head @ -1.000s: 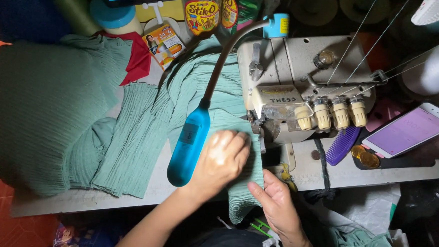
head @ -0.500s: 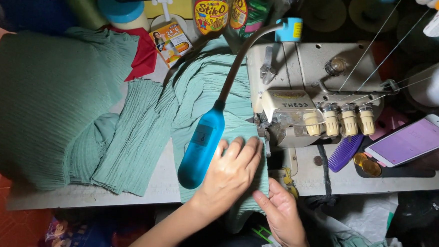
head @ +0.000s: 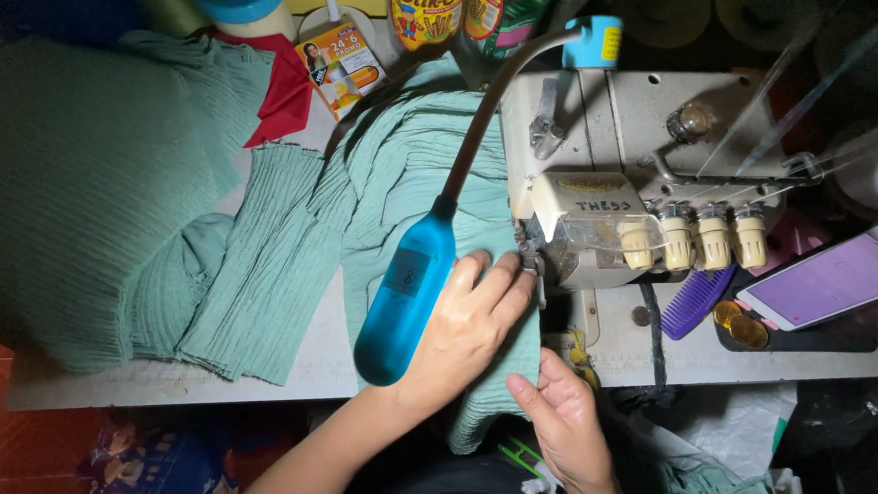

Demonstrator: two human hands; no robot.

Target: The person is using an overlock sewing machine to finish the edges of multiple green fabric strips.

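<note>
A strip of green pleated fabric (head: 425,173) runs across the table to the needle area of a cream overlock sewing machine (head: 645,166). My left hand (head: 468,326) lies flat on the fabric, fingers spread, fingertips just left of the presser foot. My right hand (head: 563,421) pinches the fabric's near edge at the table's front. A blue gooseneck lamp (head: 406,294) hangs over the cloth beside my left hand and hides part of it.
A large heap of green fabric (head: 75,186) fills the left of the table, with a red cloth (head: 280,85) behind it. A phone (head: 841,276), a purple comb (head: 697,299) and coins (head: 738,321) lie at the right. Snack packets and jars stand at the back.
My left hand has slid forward along the fabric toward the presser foot. My right hand keeps its hold on the near edge.
</note>
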